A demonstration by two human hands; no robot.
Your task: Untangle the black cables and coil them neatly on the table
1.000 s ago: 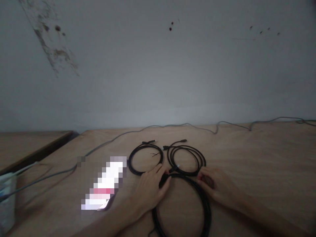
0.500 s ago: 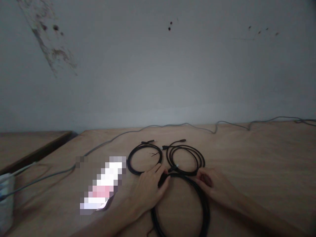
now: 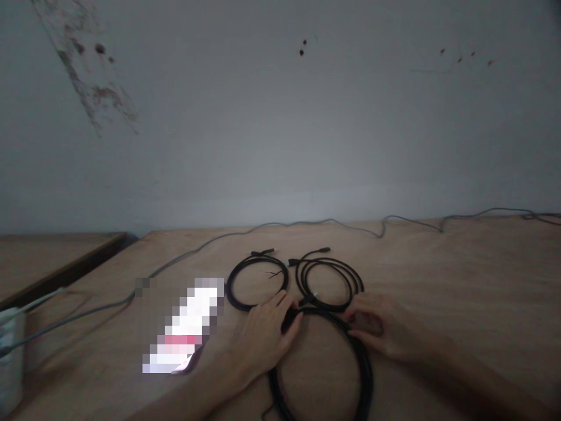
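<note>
In the head view a large coil of black cable point(image 3: 364, 377) lies nearest to me, its lower part cut off by the frame edge. My left hand point(image 3: 265, 336) is closed round the coil's upper left, thumb against fingers, with a dark part of the cable between them. On the upper right of the same loop, my right hand point(image 3: 383, 327) pinches the cable between thumb and fingertips. Just beyond my hands lie two smaller black coils. The left coil point(image 3: 230, 286) is near my left fingertips; the right coil point(image 3: 362, 283), with dark plugs, touches or nearly touches my right fingers.
A pixelated bright screen point(image 3: 193, 316) lies on the wooden table point(image 3: 460, 280) left of my hands. A white power strip point(image 3: 11, 362) sits at the left edge. One long grey cable point(image 3: 214, 238) runs from it along the wall point(image 3: 280, 134). A gap separates a second tabletop point(image 3: 48, 257).
My right hand has shifted slightly, its thumb and fingers now a little wider apart and further round the cable. My left hand and the coils look unmoved.
</note>
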